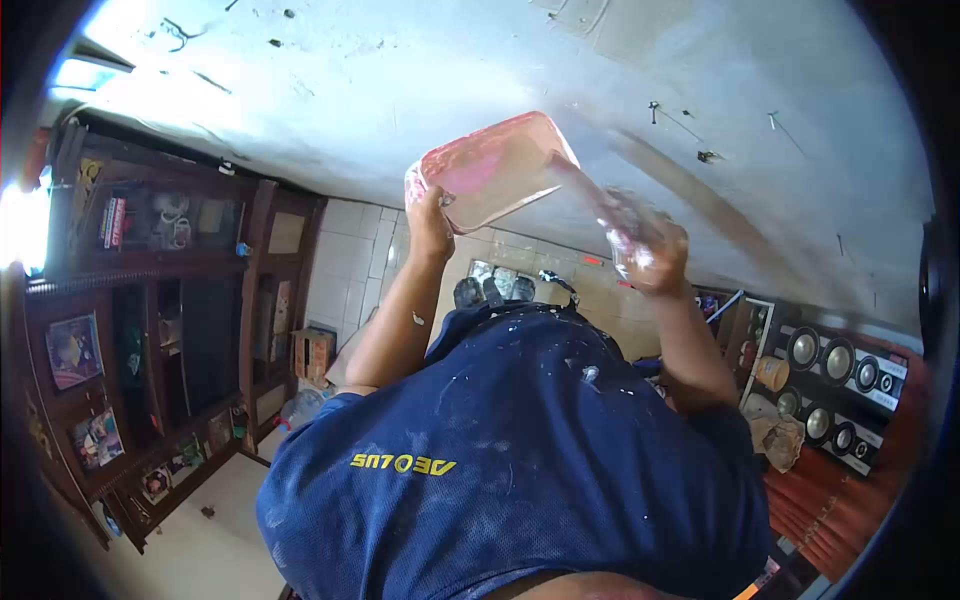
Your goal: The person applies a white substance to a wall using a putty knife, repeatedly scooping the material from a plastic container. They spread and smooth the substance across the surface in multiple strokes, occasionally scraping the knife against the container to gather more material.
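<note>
My left hand is closed on the near left edge of a shallow pink tub, held tilted in front of the wall. Pale paste coats the tub's inside and rim. In my right hand is a putty knife, smeared by motion, its blade overlapping the tub's right edge. White paste spots the fingers of that hand and the handle.
A grey-white plastered wall with nails and hooks fills the top. Left stands a dark wooden cabinet with pictures and glass shelves. Speakers sit at the right. A cardboard box is on the floor at left.
</note>
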Tool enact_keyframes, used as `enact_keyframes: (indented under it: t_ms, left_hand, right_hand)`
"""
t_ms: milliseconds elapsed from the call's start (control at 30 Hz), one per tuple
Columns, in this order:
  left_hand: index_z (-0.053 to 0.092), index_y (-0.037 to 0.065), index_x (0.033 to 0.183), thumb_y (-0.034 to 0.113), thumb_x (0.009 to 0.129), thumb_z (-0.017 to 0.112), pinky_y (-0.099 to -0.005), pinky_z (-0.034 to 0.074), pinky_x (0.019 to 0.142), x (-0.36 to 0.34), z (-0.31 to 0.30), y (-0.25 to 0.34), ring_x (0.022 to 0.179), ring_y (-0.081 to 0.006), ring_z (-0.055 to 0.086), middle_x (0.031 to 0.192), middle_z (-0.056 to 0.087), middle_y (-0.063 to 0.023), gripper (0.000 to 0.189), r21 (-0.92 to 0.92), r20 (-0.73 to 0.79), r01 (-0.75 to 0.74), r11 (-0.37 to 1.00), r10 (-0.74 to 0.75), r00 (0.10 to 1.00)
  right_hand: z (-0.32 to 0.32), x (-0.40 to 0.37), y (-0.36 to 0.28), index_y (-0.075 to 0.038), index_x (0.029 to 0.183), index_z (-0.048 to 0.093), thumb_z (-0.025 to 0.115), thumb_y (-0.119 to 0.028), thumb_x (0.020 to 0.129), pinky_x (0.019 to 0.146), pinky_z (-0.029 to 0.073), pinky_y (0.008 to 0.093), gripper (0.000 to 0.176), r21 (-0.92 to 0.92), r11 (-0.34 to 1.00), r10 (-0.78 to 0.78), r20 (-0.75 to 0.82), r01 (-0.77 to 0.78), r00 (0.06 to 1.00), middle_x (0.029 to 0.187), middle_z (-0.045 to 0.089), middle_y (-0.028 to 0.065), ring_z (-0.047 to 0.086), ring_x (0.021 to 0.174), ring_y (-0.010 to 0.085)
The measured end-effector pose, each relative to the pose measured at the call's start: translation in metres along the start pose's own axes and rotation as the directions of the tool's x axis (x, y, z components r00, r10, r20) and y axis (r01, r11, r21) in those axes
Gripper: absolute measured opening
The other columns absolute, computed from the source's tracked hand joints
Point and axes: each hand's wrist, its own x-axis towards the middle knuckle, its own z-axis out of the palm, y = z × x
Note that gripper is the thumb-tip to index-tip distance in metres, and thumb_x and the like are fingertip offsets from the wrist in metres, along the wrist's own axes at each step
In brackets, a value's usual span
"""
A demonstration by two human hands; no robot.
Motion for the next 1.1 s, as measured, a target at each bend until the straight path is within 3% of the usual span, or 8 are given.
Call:
enact_keyframes:
  t_ms: [100, 433, 667, 700, 733, 833, 900, 1100]
  left_hand:
    - [0.047, 0.001, 0.113, 0.012, 0.077, 0.046, -0.0315, 0.045, 0.081, -0.001, 0.012, 0.007, 0.094, -0.0187, 0.053, 0.104, 0.052, -0.0096, 0.038, -0.051, 0.034, 0.034, 0.998, -0.032, 0.999]
    - [0.051, 0.000, 0.106, 0.011, 0.077, 0.042, -0.0289, 0.046, 0.073, 0.003, 0.013, 0.005, 0.089, -0.0178, 0.055, 0.100, 0.054, -0.0094, 0.032, -0.043, -0.028, 0.032, 0.999, -0.034, 0.999]
    - [0.048, -0.002, 0.109, 0.008, 0.071, 0.042, -0.0298, 0.041, 0.081, 0.003, -0.002, 0.001, 0.092, -0.0196, 0.050, 0.099, 0.052, -0.0099, 0.040, 0.296, 0.092, -0.182, 0.938, 0.162, 0.983]
    - [0.048, -0.002, 0.110, 0.008, 0.071, 0.042, -0.0297, 0.042, 0.082, -0.002, 0.008, 0.008, 0.093, -0.0195, 0.051, 0.100, 0.053, -0.0098, 0.040, 0.185, 0.085, -0.138, 0.973, 0.124, 0.989]
    - [0.048, -0.002, 0.110, 0.009, 0.072, 0.042, -0.0296, 0.042, 0.082, -0.005, 0.014, 0.011, 0.093, -0.0194, 0.051, 0.100, 0.053, -0.0097, 0.041, 0.067, 0.078, -0.090, 0.994, 0.084, 0.993]
    - [0.048, -0.002, 0.111, 0.010, 0.072, 0.043, -0.0290, 0.042, 0.083, -0.002, 0.009, 0.002, 0.093, -0.0181, 0.051, 0.103, 0.053, -0.0093, 0.041, 0.109, 0.097, -0.143, 0.984, 0.132, 0.986]
    - [0.049, -0.001, 0.111, 0.011, 0.078, 0.043, -0.0308, 0.043, 0.084, -0.002, 0.011, 0.005, 0.094, -0.0190, 0.052, 0.104, 0.053, -0.0094, 0.035, 0.148, 0.135, -0.228, 0.962, 0.209, 0.969]
    - [0.052, -0.004, 0.104, 0.006, 0.070, 0.043, -0.0294, 0.041, 0.083, 0.005, 0.009, 0.009, 0.093, -0.0181, 0.051, 0.101, 0.053, -0.0091, 0.036, 0.279, 0.131, -0.342, 0.897, 0.317, 0.939]
  right_hand:
    - [0.004, 0.018, -0.014, -0.005, 0.107, 0.062, 0.057, -0.015, 0.074, 0.088, 0.047, 0.0382, 0.035, -0.199, 0.928, -0.221, 0.385, 0.314, 0.896, 0.113, 0.060, 0.0102, 0.059, 0.101, 0.0241]
    - [-0.013, -0.008, -0.014, -0.003, 0.105, 0.062, 0.057, -0.014, 0.072, 0.084, 0.049, 0.0373, 0.035, -0.043, 0.909, -0.333, 0.522, 0.415, 0.785, 0.107, 0.062, 0.0146, 0.062, 0.095, 0.0268]
    - [-0.037, 0.011, 0.001, -0.003, 0.103, 0.060, 0.062, -0.011, 0.075, 0.065, 0.051, 0.0335, 0.029, -0.347, 0.914, -0.065, 0.380, 0.208, 0.923, 0.094, 0.063, 0.0110, 0.063, 0.080, 0.0228]
    - [-0.026, 0.015, 0.005, -0.003, 0.102, 0.060, 0.059, -0.015, 0.081, 0.059, 0.050, 0.0288, 0.025, 0.037, 0.900, 0.401, 0.317, -0.434, 0.859, 0.091, 0.063, 0.0082, 0.060, 0.075, 0.0162]
    - [-0.016, 0.020, 0.004, -0.002, 0.100, 0.060, 0.057, -0.019, 0.087, 0.054, 0.048, 0.0241, 0.022, 0.394, 0.383, 0.717, 0.443, -0.835, 0.538, 0.088, 0.063, 0.0054, 0.058, 0.069, 0.0096]
    - [0.027, 0.004, 0.014, -0.003, 0.102, 0.060, 0.052, -0.023, 0.091, 0.045, 0.043, 0.0203, 0.025, 0.405, 0.225, 0.793, 0.453, -0.886, 0.408, 0.084, 0.063, 0.0021, 0.051, 0.058, 0.0043]
    - [0.071, -0.027, 0.037, -0.002, 0.105, 0.060, 0.053, -0.023, 0.090, 0.040, 0.040, 0.0202, 0.026, 0.564, 0.324, 0.726, 0.367, -0.759, 0.582, 0.084, 0.064, 0.0034, 0.050, 0.054, 0.0053]
    - [0.048, -0.031, 0.024, -0.002, 0.098, 0.062, 0.056, -0.021, 0.089, 0.035, 0.034, 0.0210, 0.022, 0.304, 0.148, 0.721, 0.618, -0.941, 0.313, 0.084, 0.065, 0.0042, 0.043, 0.043, 0.0049]
